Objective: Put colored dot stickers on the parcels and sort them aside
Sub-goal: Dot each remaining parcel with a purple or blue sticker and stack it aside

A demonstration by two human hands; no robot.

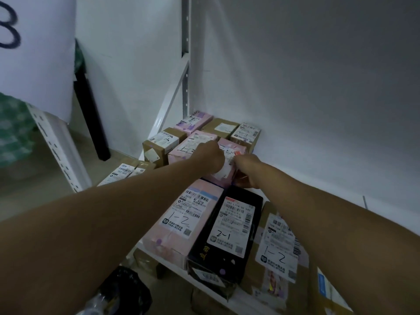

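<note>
Both my arms reach to a pink parcel in the middle of a white shelf. My left hand lies on its top over the white shipping label, its fingers curled down; what it holds is hidden. My right hand grips the parcel's near right corner. Nearer me lie a pink parcel marked "1-2" with a purple dot sticker and a black parcel marked "2-1" with a purple dot.
Several more labelled parcels crowd the shelf: brown cartons and pink boxes at the back, a brown carton at the right. A white wall closes the right side. A shelf upright stands behind. A dark bag lies on the floor.
</note>
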